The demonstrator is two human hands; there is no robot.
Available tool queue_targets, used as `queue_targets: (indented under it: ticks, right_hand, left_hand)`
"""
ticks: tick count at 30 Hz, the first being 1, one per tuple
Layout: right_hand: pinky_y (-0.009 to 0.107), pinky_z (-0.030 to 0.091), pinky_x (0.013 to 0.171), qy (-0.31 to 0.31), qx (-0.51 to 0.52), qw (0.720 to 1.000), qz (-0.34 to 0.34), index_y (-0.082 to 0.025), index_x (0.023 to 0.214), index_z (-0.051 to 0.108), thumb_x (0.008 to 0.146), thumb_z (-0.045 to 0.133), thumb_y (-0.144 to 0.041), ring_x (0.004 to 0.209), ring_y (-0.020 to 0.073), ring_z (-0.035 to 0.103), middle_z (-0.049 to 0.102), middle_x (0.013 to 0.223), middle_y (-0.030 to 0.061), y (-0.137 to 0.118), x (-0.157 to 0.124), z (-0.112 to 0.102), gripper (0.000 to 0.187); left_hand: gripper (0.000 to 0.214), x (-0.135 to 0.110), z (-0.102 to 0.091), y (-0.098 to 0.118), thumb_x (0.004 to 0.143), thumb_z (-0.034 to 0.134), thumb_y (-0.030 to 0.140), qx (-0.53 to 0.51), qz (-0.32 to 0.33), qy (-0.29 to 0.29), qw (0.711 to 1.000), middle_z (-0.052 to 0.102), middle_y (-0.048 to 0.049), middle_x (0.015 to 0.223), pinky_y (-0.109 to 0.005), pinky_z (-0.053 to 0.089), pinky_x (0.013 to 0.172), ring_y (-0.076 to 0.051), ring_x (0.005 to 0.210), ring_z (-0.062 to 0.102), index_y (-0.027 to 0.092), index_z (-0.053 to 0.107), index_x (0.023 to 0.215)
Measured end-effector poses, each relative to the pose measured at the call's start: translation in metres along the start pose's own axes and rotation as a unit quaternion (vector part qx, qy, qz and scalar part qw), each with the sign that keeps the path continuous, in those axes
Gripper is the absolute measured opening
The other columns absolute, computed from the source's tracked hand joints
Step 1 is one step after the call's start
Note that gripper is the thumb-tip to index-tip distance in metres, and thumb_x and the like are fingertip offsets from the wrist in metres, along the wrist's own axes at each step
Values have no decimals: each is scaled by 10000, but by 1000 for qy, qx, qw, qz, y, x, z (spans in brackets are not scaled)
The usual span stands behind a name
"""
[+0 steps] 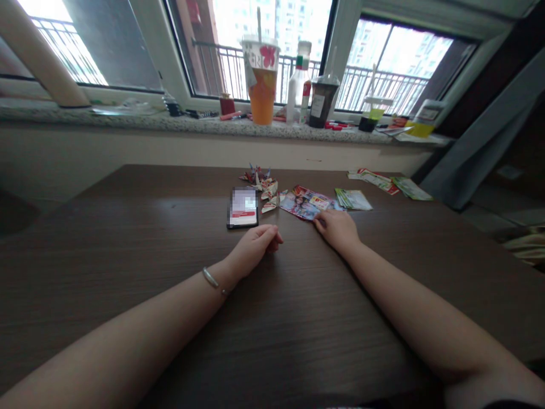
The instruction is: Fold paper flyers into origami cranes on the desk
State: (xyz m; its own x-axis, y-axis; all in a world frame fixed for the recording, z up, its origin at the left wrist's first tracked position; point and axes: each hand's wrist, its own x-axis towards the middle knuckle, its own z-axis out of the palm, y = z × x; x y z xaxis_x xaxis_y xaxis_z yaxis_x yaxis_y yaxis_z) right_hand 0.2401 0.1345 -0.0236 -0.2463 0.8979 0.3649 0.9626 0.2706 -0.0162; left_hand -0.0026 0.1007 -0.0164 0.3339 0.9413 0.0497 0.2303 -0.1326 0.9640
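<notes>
My left hand (255, 245) rests on the brown table (128, 238) with its fingers curled in; whether anything is inside them is hidden. A silver bangle (210, 278) circles that wrist. My right hand (336, 227) lies fingers-down at the near edge of a colourful printed paper (304, 203), its fingertips touching that sheet. A phone (243, 208) lies flat just beyond my left hand. Several folded paper cranes (264, 184) sit behind the phone and the sheet.
More printed sheets lie in a stack (352, 199) and scattered at the far right (394, 183). The stone windowsill holds an orange drink cup (261, 76), a bottle (299, 82), a dark drink cup (321, 99) and small clutter. A grey curtain (481, 142) hangs at right.
</notes>
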Motion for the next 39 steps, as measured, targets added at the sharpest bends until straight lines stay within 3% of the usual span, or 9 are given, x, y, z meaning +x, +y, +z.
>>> queue_targets:
  ticks: [5, 8, 14, 22, 26, 31, 39]
  right_hand:
    - [330, 441, 749, 10, 9, 998, 55, -202, 875, 690, 852, 546, -280, 875, 239, 637, 717, 927, 73, 4, -1, -1, 165]
    - [339, 443, 766, 18, 17, 998, 53, -199, 847, 690, 852, 548, -300, 881, 246, 627, 716, 905, 72, 8, -3, -2, 174]
    - [356, 424, 859, 56, 36, 996, -53, -200, 820, 665, 857, 545, -275, 929, 246, 570, 694, 891, 68, 5, -9, -7, 146]
    - [347, 430, 847, -12, 171, 968, -181, -205, 814, 679, 861, 570, -238, 877, 207, 572, 679, 842, 51, -15, -19, -19, 124]
    - [312, 441, 797, -51, 258, 933, -247, -207, 839, 680, 855, 588, -215, 847, 179, 582, 665, 811, 31, -26, -25, -26, 94]
    - [293, 452, 800, -111, 286, 903, -300, -204, 861, 681, 850, 605, -212, 842, 160, 601, 677, 848, 22, -34, -31, -32, 77]
    - [302, 476, 827, -153, 309, 887, -309, -204, 853, 692, 855, 606, -220, 874, 156, 626, 692, 875, 30, -35, -34, -43, 88]
  left_hand:
    - [386, -1, 0, 1, 884, 412, 468, 6, -5, 1, 1000, 532, -8, 595, -267, 417, 580, -140, 591, 504, 177, 570, 685]
    - [386, -1, -1, -1, 883, 409, 473, 4, -3, -5, 1000, 525, -3, 595, -267, 409, 581, -139, 589, 496, 177, 564, 690]
    - [348, -1, 0, -5, 888, 423, 462, -28, 20, -17, 999, 517, 8, 649, -254, 391, 576, -123, 596, 481, 177, 556, 741]
    - [195, -2, 0, -2, 882, 469, 331, 87, 93, 18, 992, 598, -17, 818, -278, 451, 704, -154, 754, 547, 179, 591, 888]
    - [165, -2, -4, 0, 889, 467, 259, 194, 173, 20, 965, 620, -43, 874, -318, 458, 778, -181, 834, 565, 179, 610, 875]
    - [192, -1, -11, 1, 869, 488, 163, 353, 288, -23, 890, 635, -93, 1048, -395, 441, 899, -230, 1002, 561, 185, 637, 987]
    - [254, -1, -8, -2, 849, 513, 160, 408, 271, -27, 871, 648, -117, 1117, -434, 457, 940, -253, 1052, 579, 174, 628, 1074]
